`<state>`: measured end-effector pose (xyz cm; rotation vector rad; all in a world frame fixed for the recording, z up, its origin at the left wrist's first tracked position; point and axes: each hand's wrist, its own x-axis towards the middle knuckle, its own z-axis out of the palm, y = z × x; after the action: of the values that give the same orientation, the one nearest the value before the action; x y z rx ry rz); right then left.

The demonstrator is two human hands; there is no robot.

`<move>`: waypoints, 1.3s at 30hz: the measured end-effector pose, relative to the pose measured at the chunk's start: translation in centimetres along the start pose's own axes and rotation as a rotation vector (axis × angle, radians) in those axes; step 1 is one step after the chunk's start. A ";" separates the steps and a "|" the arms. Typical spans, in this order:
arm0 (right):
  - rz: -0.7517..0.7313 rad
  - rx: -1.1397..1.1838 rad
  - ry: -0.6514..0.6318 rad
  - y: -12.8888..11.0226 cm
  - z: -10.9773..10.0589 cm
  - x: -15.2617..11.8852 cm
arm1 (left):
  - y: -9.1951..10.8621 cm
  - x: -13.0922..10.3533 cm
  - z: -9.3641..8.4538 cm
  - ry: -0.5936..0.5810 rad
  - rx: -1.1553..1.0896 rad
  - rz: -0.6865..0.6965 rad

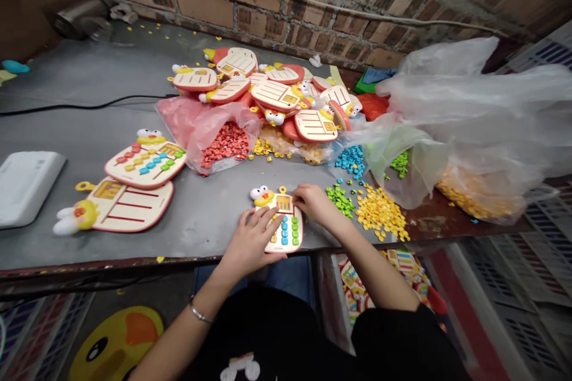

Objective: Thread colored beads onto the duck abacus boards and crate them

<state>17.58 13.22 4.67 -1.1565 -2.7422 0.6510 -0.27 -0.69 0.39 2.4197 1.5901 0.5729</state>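
Note:
A cream toy board (pixel 290 243) with a duck-like head lies flat at the table's front edge, with rows of blue and green pieces showing. My left hand (pixel 250 241) rests over its left part, fingers spread, covering some of the slots. At the board's upper right corner my right hand (pixel 310 199) is pinched; anything between its fingertips is hidden. Just right of that hand lie loose green pieces (pixel 340 199) and a pile of yellow pieces (pixel 382 212).
Many boards (pixel 274 95) are heaped at the back. Open bags hold red pieces (pixel 226 146) and blue pieces (pixel 351 161). On the left are two stacked boards (pixel 134 208) and a white box (pixel 29 187). A brick wall stands behind.

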 end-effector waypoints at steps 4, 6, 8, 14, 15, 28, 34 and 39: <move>0.061 -0.031 -0.144 -0.3 -1.3 1.2 | 0.0 0.1 0.0 0.009 -0.001 0.004; 0.105 0.054 -0.229 0.4 -1.8 2.1 | 0.0 0.1 0.0 0.010 -0.003 0.002; 0.172 0.201 -0.338 1.7 -1.9 3.2 | 0.0 0.1 -0.1 0.010 -0.003 0.006; 0.303 0.470 -0.612 4.7 -1.0 6.1 | -0.1 0.1 0.0 0.023 0.003 0.020; 0.316 0.487 -0.624 4.8 -0.8 6.3 | -0.1 0.1 0.1 0.027 0.005 0.019; 0.351 0.625 -0.549 4.2 -0.9 5.5 | 0.2 0.1 0.0 0.046 0.087 0.028; 0.424 1.082 -0.316 2.5 -1.3 2.2 | 0.1 -0.3 0.3 0.112 0.130 0.035; 0.395 1.091 -0.164 1.4 1.0 -0.4 | 0.1 -0.6 0.5 0.149 0.141 0.036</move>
<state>18.50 13.47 3.26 -1.2886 -1.6672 1.9783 -0.17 -1.22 -0.11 2.5669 1.7018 0.6836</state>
